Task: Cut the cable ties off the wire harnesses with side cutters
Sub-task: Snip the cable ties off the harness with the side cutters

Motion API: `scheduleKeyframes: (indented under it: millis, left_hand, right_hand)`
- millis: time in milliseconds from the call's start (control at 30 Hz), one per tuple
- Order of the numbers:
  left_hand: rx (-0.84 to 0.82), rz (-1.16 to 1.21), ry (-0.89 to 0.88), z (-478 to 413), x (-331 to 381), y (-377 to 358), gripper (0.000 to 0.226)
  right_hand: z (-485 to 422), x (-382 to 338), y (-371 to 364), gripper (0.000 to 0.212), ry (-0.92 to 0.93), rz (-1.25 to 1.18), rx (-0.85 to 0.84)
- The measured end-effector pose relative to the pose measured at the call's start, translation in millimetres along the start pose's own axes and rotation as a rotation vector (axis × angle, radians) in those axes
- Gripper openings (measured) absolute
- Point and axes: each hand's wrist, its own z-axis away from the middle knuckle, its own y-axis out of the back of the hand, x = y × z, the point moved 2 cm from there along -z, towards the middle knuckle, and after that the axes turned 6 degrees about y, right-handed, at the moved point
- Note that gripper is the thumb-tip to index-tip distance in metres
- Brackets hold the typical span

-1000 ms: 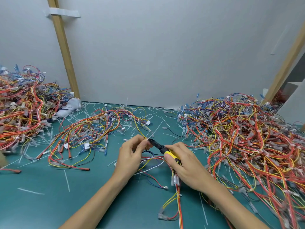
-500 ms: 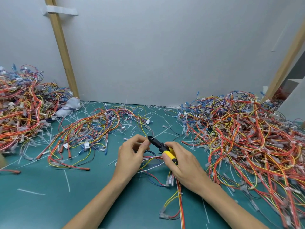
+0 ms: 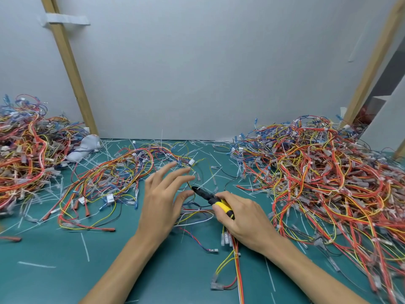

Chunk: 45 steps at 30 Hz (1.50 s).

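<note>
A teal tabletop (image 3: 54, 281) strewn with cut cable ties (image 3: 85, 246) meets a plain grey wall (image 3: 208, 73) braced by wooden battens (image 3: 70, 69) — a left heap (image 3: 24, 154) and a right heap (image 3: 328, 183) of tangled harnesses flank it. At the middle, the left hand (image 3: 162, 200) has its fingers (image 3: 173, 174) spread, holding nothing. The right hand (image 3: 243, 218) curls round the yellow-handled side cutters (image 3: 210, 197) (dark tip toward the left thumb), over a loose wire harness (image 3: 236, 260) lying on the tabletop.

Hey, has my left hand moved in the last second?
Yes. The left hand has let go of the wires and opened, its fingertips now farther up the mat, nearer the white plug.
</note>
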Motion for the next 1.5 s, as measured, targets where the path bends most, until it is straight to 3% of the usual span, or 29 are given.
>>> scheduleKeyframes:
  millis: [133, 233, 367, 567, 967, 1333, 1500]
  left_hand:
    - [-0.019, 0.012, 0.038, 0.6, -0.6, -1.3, 0.023]
    - [-0.093, 0.169, 0.103, 2.5, 0.1, -4.5, 0.01]
    - [-0.204, 0.33, 0.157, 6.6, 0.4, -9.5, 0.016]
    - [-0.312, 0.28, 0.232, 10.9, -16.0, -12.2, 0.021]
    - [-0.223, 0.323, 0.307, 9.6, -0.7, -17.8, 0.011]
    - [-0.375, 0.575, 0.468, 8.0, -3.7, -22.0, 0.013]
    - [-0.402, 0.568, 0.505, 8.4, -7.4, -24.2, 0.02]
  right_hand:
    - [0.7, -1.6, 0.2, 0.028, -0.008, 0.009, 0.0]
    - [-0.4, -2.1, 0.4, 0.029, -0.011, 0.018, -0.006]
    - [1.0, -3.0, -1.0, 0.032, 0.0, 0.038, -0.033]
    - [0.9, 0.0, 0.8, 0.035, -0.003, 0.034, -0.035]
    - [-0.6, 13.4, 2.4, 0.034, -0.027, -0.019, -0.042]
    - [-3.5, 11.6, 3.7, 0.035, -0.014, 0.022, -0.077]
    - [-0.5, 13.8, -0.6, 0.034, -0.032, -0.003, -0.053]
